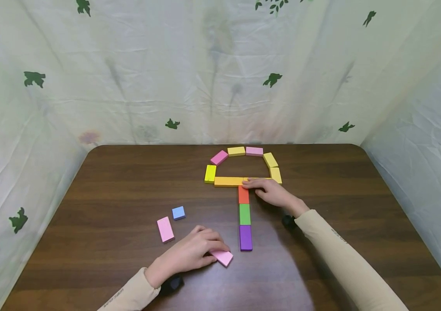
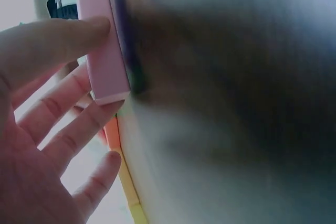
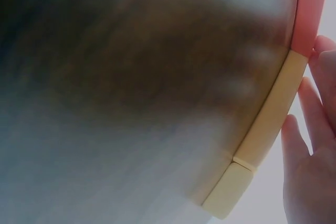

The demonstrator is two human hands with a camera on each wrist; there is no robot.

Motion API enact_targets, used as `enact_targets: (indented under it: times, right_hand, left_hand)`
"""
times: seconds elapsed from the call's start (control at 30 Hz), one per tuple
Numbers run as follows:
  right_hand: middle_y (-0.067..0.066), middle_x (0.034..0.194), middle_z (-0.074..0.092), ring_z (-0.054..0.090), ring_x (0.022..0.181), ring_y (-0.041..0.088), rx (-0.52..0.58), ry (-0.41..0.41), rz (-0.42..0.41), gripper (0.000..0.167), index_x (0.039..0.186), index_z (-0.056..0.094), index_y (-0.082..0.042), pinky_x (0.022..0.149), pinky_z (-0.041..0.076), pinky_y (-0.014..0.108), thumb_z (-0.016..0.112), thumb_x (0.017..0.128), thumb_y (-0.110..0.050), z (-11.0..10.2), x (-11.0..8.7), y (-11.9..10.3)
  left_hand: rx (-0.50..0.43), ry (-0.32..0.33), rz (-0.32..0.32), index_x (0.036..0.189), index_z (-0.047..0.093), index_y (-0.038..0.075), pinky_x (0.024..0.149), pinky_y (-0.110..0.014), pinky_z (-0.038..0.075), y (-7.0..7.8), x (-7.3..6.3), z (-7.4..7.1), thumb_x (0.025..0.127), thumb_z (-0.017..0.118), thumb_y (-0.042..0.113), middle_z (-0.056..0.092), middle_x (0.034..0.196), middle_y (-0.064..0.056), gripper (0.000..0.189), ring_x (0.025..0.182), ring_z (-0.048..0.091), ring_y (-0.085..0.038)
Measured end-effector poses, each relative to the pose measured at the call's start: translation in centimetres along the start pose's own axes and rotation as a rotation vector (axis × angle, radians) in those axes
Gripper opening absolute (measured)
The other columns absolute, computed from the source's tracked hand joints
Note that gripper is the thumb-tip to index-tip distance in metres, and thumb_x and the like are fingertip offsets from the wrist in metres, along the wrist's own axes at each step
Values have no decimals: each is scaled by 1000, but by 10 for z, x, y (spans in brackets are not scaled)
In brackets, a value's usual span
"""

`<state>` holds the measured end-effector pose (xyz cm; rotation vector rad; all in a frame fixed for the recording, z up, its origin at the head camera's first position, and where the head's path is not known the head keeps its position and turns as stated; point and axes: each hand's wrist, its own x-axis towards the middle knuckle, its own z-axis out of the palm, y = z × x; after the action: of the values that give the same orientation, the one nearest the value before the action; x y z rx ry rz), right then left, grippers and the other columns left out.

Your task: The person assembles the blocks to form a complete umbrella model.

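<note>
My left hand (image 1: 194,251) pinches a pink block (image 1: 224,258) just left of the stem's lower end. In the left wrist view, thumb and fingertips grip that block's sides. Fingertips of my right hand (image 1: 274,193) touch the blocks where the orange bar (image 1: 227,182) meets the red block (image 1: 244,196); its fingers are fairly straight. Below the red block, a green block (image 1: 245,214) and a purple block (image 1: 245,238) continue the stem. The right wrist view shows the fingers beside a yellow-orange block (image 3: 270,109), which is partly covered by the hand in the head view.
Above the bar, an arch runs from a bright yellow block (image 1: 210,173) through a dark pink block (image 1: 219,157) and others to a pale yellow block (image 1: 276,175). Left on the brown table (image 1: 119,194) lie a loose pink block (image 1: 165,229) and a small blue block (image 1: 178,213).
</note>
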<state>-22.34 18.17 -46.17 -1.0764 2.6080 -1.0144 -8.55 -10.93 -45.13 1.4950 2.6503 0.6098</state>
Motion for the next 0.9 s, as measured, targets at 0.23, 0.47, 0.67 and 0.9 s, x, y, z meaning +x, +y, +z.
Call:
enact_targets:
  times: [0.23, 0.47, 0.67, 0.9]
  right_hand:
    - [10, 134, 56, 45, 129, 25, 4, -10, 15, 42, 128, 62, -6, 102, 37, 44, 49, 90, 7, -1, -1, 0]
    - [10, 131, 58, 47, 128, 25, -2, 6, 0, 41, 126, 63, -5, 102, 37, 43, 51, 89, 7, -2, 1, 1]
    - [10, 131, 58, 47, 128, 25, 0, 9, -5, 41, 125, 64, -4, 102, 37, 43, 51, 89, 8, -3, 2, 0]
    - [10, 133, 56, 46, 128, 25, -2, 1, 5, 41, 127, 63, -5, 102, 37, 43, 50, 89, 7, -1, 1, 0]
  left_hand:
    - [15, 3, 0, 108, 71, 19, 88, -34, 37, 9, 4, 8, 81, 74, 16, 62, 102, 8, 27, 100, 55, -10]
    - [28, 12, -30, 107, 70, 20, 86, -33, 39, 13, 9, 10, 82, 74, 20, 60, 98, 9, 25, 97, 55, -9]
    - [34, -4, -52, 113, 67, 18, 83, -30, 44, 18, 11, 12, 82, 76, 27, 57, 97, 7, 33, 93, 55, -10]
    - [25, -29, 9, 119, 64, 16, 76, -19, 43, 27, 9, 15, 82, 76, 34, 53, 97, 7, 43, 85, 51, -7]
